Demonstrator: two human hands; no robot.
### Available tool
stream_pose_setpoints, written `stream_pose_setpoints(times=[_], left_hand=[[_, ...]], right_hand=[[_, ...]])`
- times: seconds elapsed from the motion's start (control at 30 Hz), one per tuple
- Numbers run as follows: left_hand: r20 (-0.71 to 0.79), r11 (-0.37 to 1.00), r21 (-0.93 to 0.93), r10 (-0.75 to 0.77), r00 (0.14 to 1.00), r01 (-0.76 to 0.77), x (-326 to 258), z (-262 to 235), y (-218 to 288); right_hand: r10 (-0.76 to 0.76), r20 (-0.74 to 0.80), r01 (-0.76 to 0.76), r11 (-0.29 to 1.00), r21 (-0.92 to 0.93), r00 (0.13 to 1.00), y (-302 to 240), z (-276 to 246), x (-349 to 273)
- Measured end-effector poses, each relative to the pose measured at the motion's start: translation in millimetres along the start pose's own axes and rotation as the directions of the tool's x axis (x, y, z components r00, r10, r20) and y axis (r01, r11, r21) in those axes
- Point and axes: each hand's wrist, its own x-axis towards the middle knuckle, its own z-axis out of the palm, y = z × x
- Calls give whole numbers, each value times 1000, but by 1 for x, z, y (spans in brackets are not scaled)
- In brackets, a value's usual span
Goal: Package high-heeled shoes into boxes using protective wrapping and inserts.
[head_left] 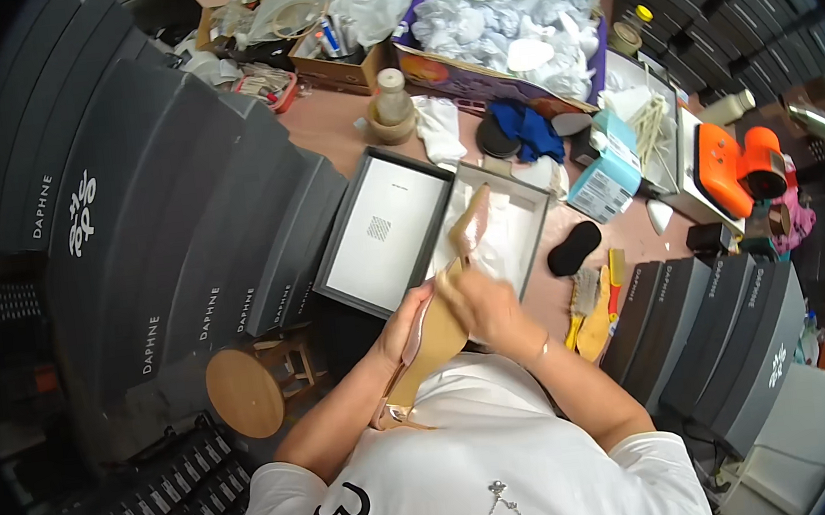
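My left hand [405, 326] grips a pinkish shoe [439, 340] by its side, its tan underside or lining turned up and an ankle strap with a buckle close to my shirt. Curled fingers of my right hand [488, 308] press on the shoe's tan surface, slightly blurred; whether they hold something small is hidden. Beyond the hands, a pinkish pointed piece [471, 229] shows over the open shoe box [534, 235]; I cannot tell whether it belongs to the same shoe. White tissue lies inside that box. Its grey-edged lid [384, 228] rests to the left, white inside up.
Dark shoe boxes [167, 213] are stacked high at left, with more boxes [703, 338] at right. Brushes [587, 310] and a black oval pad [574, 248] lie right of the box. Behind stand a bottle [394, 99], a carton of crumpled tissue [510, 36] and an orange device [740, 165].
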Motion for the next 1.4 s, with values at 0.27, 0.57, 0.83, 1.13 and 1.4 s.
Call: stream_pose_setpoints(times=[0.27,0.57,0.83,1.13,1.4], left_hand=[[6,979,204,-6,1000,5,3,11,-22],[-115,982,99,171,979,-160,-22,28,-23],[-159,964,68,265,951,-257,-60,34,-38],[293,982,72,148,944,-176,-110,-28,-58],[224,955,109,246,943,-275,-241,-116,-87]], right_hand=[[140,-116,-126,985,120,983,9,-3,-18],[54,-124,-30,981,191,991,-16,-8,6],[-231,-98,231,973,-9,968,-59,3,-35],[-198,125,224,941,-255,972,-132,43,-108],[-277,3,277,961,-2,961,-216,143,-137]])
